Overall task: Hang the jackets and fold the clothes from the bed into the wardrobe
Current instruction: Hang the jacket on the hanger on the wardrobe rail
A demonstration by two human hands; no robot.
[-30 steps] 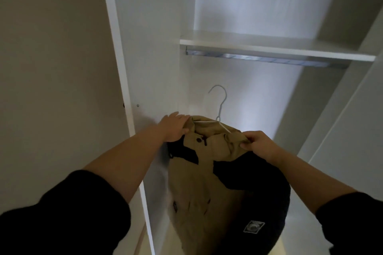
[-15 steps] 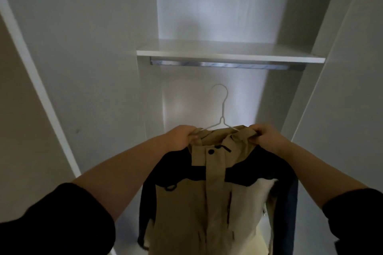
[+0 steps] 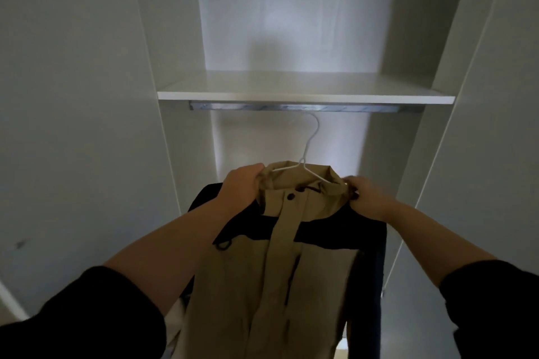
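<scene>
Fingers of the left hand (image 3: 242, 186) were curled round the tan collar of the jacket (image 3: 280, 265) on one side, and those of the right hand (image 3: 366, 198) pinched the collar's other side, so both hands were clamped on the cloth, not on the wire. Between the two grips rose the white hanger (image 3: 309, 151), its shoulders tucked inside the collar and its hook reaching up to the metal rail (image 3: 291, 108) directly above the fingers, under the wardrobe's white shelf (image 3: 306, 95). Whether the hook already sat over the rail or only touched it could not be told, since its tip merged with the bar. Holding the collar at both ends probably kept the jacket square on the hanger and its front facing outward while the hook was guided, the body and dark sleeves hanging straight down below the hands inside the wardrobe. Compared with half a second earlier, the hook had risen from well below the rail to meet it, and the hands had lifted with it; a second before, the jacket was twisted sideways.
</scene>
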